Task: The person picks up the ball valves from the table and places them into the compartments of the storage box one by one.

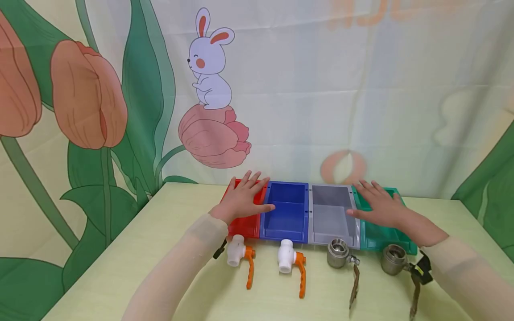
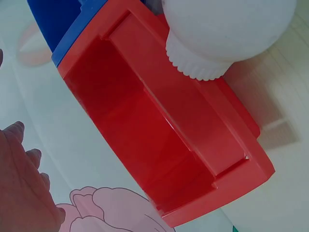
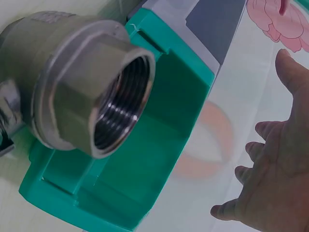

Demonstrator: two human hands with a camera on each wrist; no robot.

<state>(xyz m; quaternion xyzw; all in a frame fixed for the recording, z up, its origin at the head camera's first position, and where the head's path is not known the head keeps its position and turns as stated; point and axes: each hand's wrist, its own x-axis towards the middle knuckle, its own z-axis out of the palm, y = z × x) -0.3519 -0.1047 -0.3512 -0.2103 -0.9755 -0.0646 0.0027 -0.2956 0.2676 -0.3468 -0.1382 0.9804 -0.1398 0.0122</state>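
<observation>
My left hand (image 1: 242,199), fingers spread and holding nothing, is over the red bin (image 1: 250,227). Over the green bin (image 1: 375,236) my right hand (image 1: 379,206) is spread the same way, also holding nothing. Between them sit the blue bin (image 1: 286,218) and the grey bin (image 1: 333,218). In front of the row stand two white plastic ball valves (image 1: 236,252) (image 1: 286,257) with orange handles. To their right are two metal ball valves (image 1: 337,254) (image 1: 393,259) with worn-looking handles. The left wrist view shows the red bin's inside bare; the right wrist view shows a metal valve's threaded opening (image 3: 123,106) close up.
The bins stand side by side near the back of a pale table (image 1: 160,249). Behind them hangs a printed cloth (image 1: 289,98) with a rabbit and tulips. Dark straps show at the wrists, the right one (image 1: 421,267) beside the rightmost valve.
</observation>
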